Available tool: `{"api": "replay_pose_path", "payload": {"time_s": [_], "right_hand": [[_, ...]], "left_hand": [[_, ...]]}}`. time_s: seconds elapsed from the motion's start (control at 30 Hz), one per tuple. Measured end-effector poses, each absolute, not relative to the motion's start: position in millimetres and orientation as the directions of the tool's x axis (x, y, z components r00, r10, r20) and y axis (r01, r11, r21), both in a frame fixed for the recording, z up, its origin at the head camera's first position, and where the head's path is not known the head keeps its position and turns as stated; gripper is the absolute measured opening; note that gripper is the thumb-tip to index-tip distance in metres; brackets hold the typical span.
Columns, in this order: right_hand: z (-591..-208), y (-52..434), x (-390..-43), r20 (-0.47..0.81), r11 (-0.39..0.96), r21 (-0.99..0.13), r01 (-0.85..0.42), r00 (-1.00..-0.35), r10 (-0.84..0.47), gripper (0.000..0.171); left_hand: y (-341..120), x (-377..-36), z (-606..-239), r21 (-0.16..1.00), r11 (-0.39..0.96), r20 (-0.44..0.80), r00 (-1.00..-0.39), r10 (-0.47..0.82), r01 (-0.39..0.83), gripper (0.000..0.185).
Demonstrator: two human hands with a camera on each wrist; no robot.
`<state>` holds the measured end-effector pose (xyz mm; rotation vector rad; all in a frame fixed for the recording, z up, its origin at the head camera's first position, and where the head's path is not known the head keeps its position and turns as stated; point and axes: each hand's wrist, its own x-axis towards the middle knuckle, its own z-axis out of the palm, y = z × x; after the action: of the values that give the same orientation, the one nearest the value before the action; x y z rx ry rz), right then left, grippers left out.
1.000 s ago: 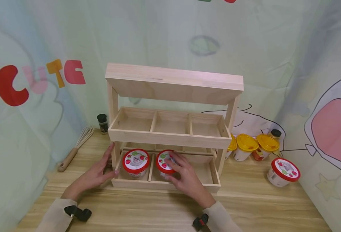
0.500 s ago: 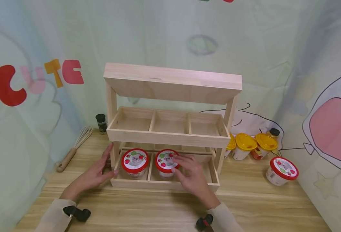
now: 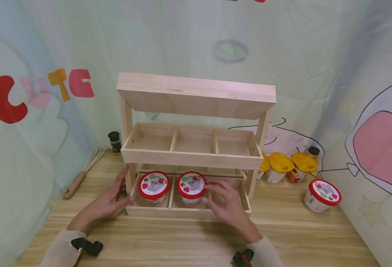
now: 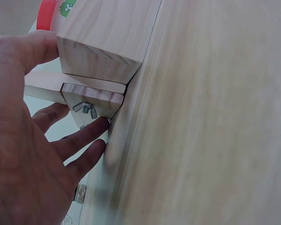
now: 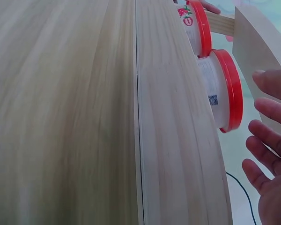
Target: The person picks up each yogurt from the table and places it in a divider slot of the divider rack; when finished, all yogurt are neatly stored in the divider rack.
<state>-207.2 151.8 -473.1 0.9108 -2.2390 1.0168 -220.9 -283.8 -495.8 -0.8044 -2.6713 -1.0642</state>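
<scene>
A two-tier wooden rack (image 3: 196,159) stands on the table, each tier split into three compartments. Two white tubs with red-rimmed strawberry lids sit upright in its lower tray: the left tub (image 3: 154,185) in the left compartment, the middle tub (image 3: 191,185) in the central one. My right hand (image 3: 229,205) hovers over the right compartment with fingers spread; in the right wrist view a gap separates the fingers from the nearer tub (image 5: 218,89). At the rack's left end, my left hand (image 3: 105,202) touches the wood with extended fingers, near a wing nut (image 4: 85,108).
Another strawberry-lidded tub (image 3: 322,195) stands on the table at the right. Behind it are several yellow-lidded tubs (image 3: 280,167) and a black-capped jar (image 3: 312,151). A whisk (image 3: 84,172) and a black-capped spice bottle (image 3: 115,142) lie or stand at the left.
My right hand has let go of the middle tub's lid and drawn back to the right. The left hand stays against the rack; both tubs keep their places.
</scene>
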Motion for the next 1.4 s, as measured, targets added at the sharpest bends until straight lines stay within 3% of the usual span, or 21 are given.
{"api": "replay_pose_path", "payload": {"time_s": [0.23, 0.7, 1.4], "right_hand": [[-470, 166, -200, 0.641, 0.548, -0.447, -0.708, -0.680, -0.356, 0.050], [-468, 199, -194, 0.695, 0.561, -0.401, -0.725, -0.639, -0.329, 0.067], [-461, 243, -175, 0.624, 0.651, -0.494, -0.576, -0.757, -0.196, 0.071]], "left_hand": [[-285, -221, -497, 0.595, 0.609, 0.322, -0.850, 0.416, 0.524, 0.118], [-284, -221, -496, 0.619, 0.582, 0.323, -0.847, 0.423, 0.527, 0.118], [-282, -219, -495, 0.604, 0.594, 0.331, -0.845, 0.420, 0.531, 0.118]]}}
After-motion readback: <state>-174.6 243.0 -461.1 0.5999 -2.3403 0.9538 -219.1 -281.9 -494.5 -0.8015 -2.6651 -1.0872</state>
